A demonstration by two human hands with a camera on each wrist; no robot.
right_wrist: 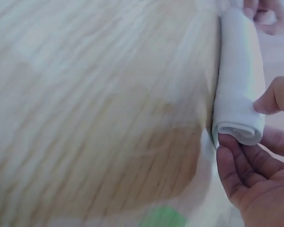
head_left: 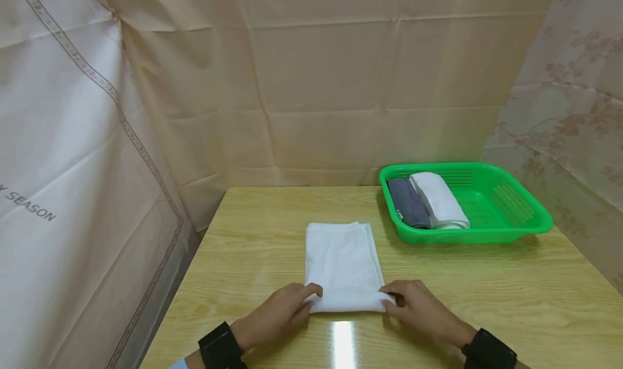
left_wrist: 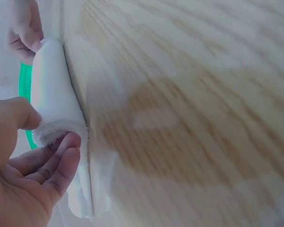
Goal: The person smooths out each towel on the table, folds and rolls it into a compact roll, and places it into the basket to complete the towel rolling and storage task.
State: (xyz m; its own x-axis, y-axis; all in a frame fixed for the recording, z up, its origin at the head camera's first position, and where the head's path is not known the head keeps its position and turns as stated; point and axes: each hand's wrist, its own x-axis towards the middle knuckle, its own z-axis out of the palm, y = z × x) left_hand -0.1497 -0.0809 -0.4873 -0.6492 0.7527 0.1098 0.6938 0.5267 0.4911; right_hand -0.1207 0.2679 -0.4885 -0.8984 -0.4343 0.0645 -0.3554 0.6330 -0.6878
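A white towel [head_left: 343, 258] lies on the wooden table, flat at its far part and rolled along its near edge. My left hand [head_left: 279, 312] holds the left end of the roll between thumb and fingers. At the opposite end, my right hand [head_left: 422, 310] grips the roll the same way. Seen from the right wrist, the rolled part [right_wrist: 239, 75] shows a spiral of layers at its end, with the fingertips [right_wrist: 227, 142] under it. In the left wrist view the thumb presses on top of the roll [left_wrist: 57, 90].
A green plastic basket [head_left: 523, 231] stands at the table's back right. Inside it, on the left, lie a dark grey rolled cloth [head_left: 409, 202] and a white rolled cloth [head_left: 440, 201]. Hanging fabric [head_left: 316, 87] surrounds the wooden table [head_left: 263, 239] at the back and sides.
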